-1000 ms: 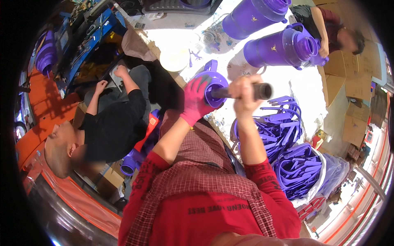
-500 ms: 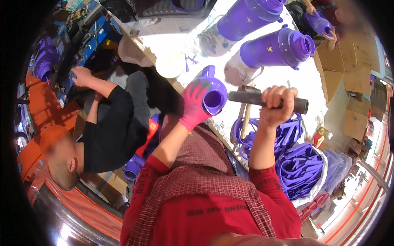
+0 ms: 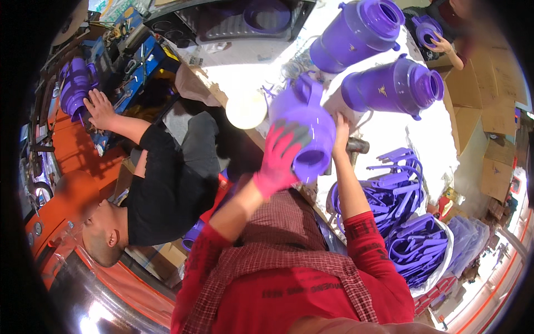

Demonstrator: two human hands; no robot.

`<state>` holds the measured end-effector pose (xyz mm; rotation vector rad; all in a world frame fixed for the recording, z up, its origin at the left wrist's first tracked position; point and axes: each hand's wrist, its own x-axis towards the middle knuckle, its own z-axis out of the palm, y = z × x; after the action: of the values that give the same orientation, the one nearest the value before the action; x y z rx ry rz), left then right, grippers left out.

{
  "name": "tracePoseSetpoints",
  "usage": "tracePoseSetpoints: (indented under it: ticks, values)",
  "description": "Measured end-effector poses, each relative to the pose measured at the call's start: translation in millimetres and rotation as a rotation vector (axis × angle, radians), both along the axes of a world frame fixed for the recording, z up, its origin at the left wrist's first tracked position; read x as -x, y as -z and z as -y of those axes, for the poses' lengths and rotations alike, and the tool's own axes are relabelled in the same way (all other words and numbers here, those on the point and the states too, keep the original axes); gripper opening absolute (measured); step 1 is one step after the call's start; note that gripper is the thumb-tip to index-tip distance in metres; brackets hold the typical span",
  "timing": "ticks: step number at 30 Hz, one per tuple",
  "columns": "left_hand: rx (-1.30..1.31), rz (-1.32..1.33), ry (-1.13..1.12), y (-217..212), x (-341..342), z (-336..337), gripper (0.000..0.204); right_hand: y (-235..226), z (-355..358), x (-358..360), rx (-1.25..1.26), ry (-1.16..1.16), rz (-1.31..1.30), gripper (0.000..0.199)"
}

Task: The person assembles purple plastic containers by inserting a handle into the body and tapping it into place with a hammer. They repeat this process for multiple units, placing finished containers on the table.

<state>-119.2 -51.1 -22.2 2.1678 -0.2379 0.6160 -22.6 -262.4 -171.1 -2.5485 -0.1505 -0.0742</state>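
Note:
My left hand (image 3: 282, 158), in a pink and grey glove, grips a purple jug (image 3: 320, 125) around its side. The jug is tilted, its round opening facing me and its loop handle pointing away. My bare right hand (image 3: 341, 136) is against the jug's right side, with some fingers hidden behind it. Just right of that wrist, a dark cylindrical piece (image 3: 359, 146) lies on the table, partly covered by my forearm. Two larger purple jugs, a nearer one (image 3: 384, 86) and a farther one (image 3: 356, 36), lie tilted beyond my hands.
Purple handle-like parts (image 3: 397, 183) are heaped at the table's right, with more in a white sack (image 3: 445, 250). A pale round lid (image 3: 246, 109) is near the left edge. A co-worker (image 3: 167, 183) sits at left; another person's hand (image 3: 440, 44) holds a purple part at far right.
My right hand has let go of the dark cylinder and moved left to the jug. The jug has tilted and come slightly right with my left hand. The co-worker's hand has opened near a purple jug.

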Motion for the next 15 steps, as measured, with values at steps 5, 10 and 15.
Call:
tracePoseSetpoints:
  ticks: [5, 10, 15]
  values:
    - [0.207, -0.184, -0.105, -26, 74, -1, 0.071, -13, -103, -114, -0.201, -0.452, -0.13, 0.042]
    - [0.214, -0.329, -0.059, -19, 87, -6, 0.074, 25, -200, -151, 0.537, -0.711, -0.028, 0.023]
    - [0.197, -0.335, -0.136, -12, 75, -11, 0.083, -34, -169, -133, 0.024, -0.504, 0.088, 0.013]
